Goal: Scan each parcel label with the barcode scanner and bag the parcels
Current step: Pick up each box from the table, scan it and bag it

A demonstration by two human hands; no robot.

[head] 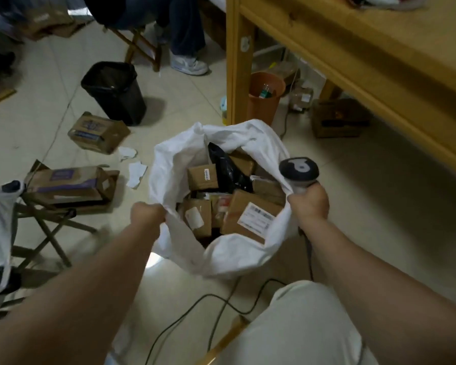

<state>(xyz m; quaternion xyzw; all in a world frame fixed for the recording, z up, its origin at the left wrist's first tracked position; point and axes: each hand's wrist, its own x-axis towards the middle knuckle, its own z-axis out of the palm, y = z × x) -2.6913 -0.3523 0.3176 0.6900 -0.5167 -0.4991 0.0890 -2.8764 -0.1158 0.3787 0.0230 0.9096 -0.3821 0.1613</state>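
Left hand [146, 216] gripped the near-left rim of the white sack [174, 164]; right hand [309, 200] pinched the right rim while also clutching the barcode scanner [298, 171]. Sack stood on the floor tiles [353, 180], mouth held wide, cardboard parcels [250, 214] piled inside. Fabric limp; load probably heavy. Hold best at bunched rim.

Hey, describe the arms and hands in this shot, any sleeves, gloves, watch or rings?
The left hand and right hand are ungloved, with no rings or watch visible. The left forearm and right forearm are bare to the frame edge; no sleeves show. Light-coloured trousers cover the knee.
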